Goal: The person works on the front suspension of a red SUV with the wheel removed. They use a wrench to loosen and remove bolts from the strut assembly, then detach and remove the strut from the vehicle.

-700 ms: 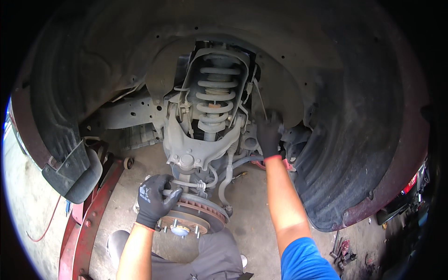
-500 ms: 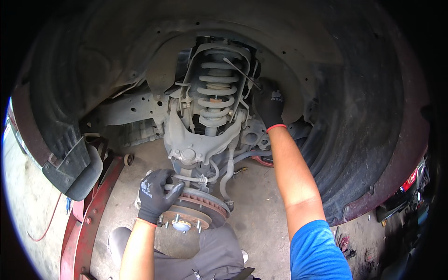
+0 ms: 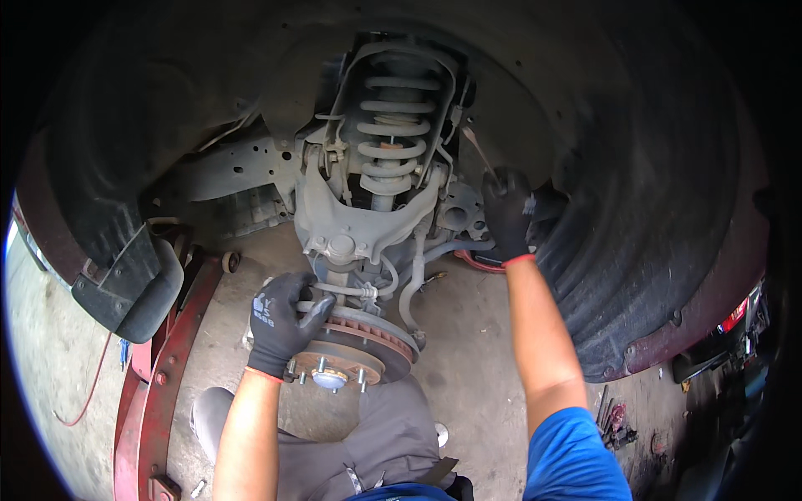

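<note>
My left hand [image 3: 284,324], in a black glove, is closed on the upper left edge of the brake disc [image 3: 399,337]. The rusty hub face with wheel studs [image 3: 351,364] shows in front of the disc. My right hand [image 3: 508,215], gloved too, grips a long slim metal tool with a flared tip [image 3: 478,150]. The tool points up and left, its tip beside the coil spring [image 3: 393,129] and apart from it. Its grip end is hidden in my fist. Between my hands sits the grey upper control arm [image 3: 368,221], below the spring.
The dark wheel-arch liner [image 3: 660,217] curves round the top and right. A red jack-like steel frame [image 3: 150,401] stands at the left. Hoses and a curved bar [image 3: 409,288] hang near the disc. Tools [image 3: 616,422] lie on the floor at the right.
My right hand has moved down and slightly right, drawing the tool's tip away from the front of the spring. My left hand stays on the disc. The view has shifted slightly.
</note>
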Available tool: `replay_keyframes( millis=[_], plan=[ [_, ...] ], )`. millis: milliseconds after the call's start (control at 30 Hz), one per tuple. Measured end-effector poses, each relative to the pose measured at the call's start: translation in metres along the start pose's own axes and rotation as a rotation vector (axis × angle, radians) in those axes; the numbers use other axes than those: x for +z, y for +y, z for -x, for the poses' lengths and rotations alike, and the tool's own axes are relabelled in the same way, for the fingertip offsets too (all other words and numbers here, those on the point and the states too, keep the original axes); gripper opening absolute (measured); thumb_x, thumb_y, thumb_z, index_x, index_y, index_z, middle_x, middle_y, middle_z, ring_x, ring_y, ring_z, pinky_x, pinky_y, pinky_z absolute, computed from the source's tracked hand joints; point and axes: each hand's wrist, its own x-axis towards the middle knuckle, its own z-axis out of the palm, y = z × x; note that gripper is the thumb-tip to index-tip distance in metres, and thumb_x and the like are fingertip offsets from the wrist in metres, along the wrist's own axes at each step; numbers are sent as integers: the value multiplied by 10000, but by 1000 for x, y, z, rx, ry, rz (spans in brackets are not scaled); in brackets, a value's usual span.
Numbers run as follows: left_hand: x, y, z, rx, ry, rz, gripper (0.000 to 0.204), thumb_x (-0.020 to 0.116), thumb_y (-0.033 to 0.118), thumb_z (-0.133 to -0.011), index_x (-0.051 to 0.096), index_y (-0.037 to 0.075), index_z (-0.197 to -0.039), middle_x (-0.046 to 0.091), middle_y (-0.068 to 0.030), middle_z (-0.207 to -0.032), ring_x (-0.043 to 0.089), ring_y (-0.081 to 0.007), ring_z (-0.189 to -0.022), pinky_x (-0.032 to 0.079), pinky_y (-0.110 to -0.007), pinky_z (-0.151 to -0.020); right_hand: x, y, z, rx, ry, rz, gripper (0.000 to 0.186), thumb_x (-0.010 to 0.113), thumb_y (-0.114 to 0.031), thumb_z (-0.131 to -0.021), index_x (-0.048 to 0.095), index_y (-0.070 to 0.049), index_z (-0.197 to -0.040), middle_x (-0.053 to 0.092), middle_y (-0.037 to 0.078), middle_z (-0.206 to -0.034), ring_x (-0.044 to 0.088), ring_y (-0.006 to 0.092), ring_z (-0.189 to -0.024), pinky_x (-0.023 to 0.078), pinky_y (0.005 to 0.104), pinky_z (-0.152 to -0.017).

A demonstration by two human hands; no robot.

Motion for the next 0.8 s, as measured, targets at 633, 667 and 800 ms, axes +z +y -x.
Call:
replay_keyframes(
  millis=[633, 667, 800],
  plan=[
    [12, -3, -4, 23, 37, 37, 203, 656, 151, -983, 712, -27, -1064, 705, -92, -831, 646, -144, -721, 530, -296, -691, -23, 5, 586, 1838, -494, -606, 132, 662, -132, -906, 770, -73, -955, 726, 51, -791, 651, 185, -667, 511, 347, -605],
    [13, -3, -5, 51, 46, 11, 203, 656, 153, -985, 713, -26, -1061, 705, -87, -829, 642, -141, -718, 529, -294, -690, -15, 8, 586, 1806, -420, -709, 109, 680, -139, -894, 764, -73, -917, 702, 44, -741, 632, 177, -629, 501, 349, -581],
    [12, -6, 1, -35, 63, 54, 195, 656, 156, -988, 716, -22, -1042, 695, -78, -803, 629, -131, -701, 522, -295, -677, -8, 19, 601, 1662, -560, -427, 137, 705, -191, -888, 767, -72, -916, 733, 103, -818, 652, 218, -650, 522, 370, -602]
  ],
)
